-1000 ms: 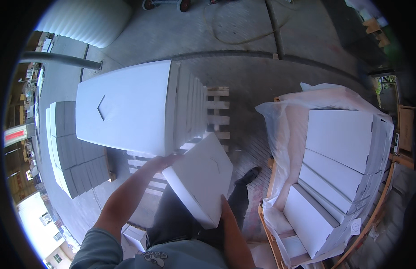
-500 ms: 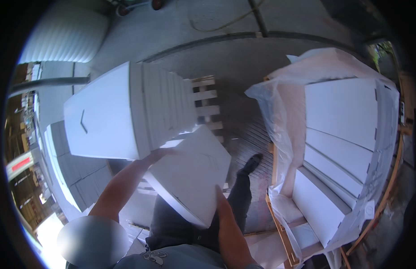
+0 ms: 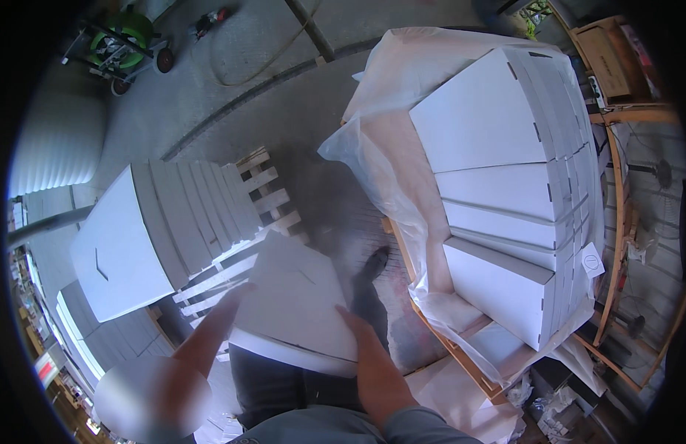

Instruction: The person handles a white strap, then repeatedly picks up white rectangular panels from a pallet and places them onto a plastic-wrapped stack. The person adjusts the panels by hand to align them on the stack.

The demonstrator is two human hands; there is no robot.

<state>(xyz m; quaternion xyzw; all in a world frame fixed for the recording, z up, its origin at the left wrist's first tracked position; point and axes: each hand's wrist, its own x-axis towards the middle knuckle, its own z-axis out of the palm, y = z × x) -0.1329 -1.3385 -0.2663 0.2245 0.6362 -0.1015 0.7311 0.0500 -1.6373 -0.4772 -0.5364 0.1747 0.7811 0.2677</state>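
Note:
A flat white cardboard box (image 3: pixel 291 300) is between my two hands, tilted in front of my legs. My left hand (image 3: pixel 238 297) grips its left edge, with the fingers partly hidden. On the opposite side, my right hand (image 3: pixel 352 323) holds the right edge. Beyond the box and to the left stands a tall stack of similar white boxes (image 3: pixel 121 244); the top one bears a dark angled mark. A slatted wooden pallet (image 3: pixel 276 200) shows beside and beneath that stack. To the right, more white boxes (image 3: pixel 498 288) stand packed in a wooden crate (image 3: pixel 454 342) lined with clear plastic sheet (image 3: pixel 383 174).
Lower stacked boxes (image 3: pixel 121 329) stand at the left. A rolled white sheet (image 3: pixel 58 140) and a green wheeled machine (image 3: pixel 124 41) are at the far left. A post (image 3: pixel 309 29) rises at the back. Wooden framing (image 3: pixel 616 222) lines the right side.
The view has swung right, so the stack and the crate both appear farther left. Both hands still hold the white box, which has turned slightly.

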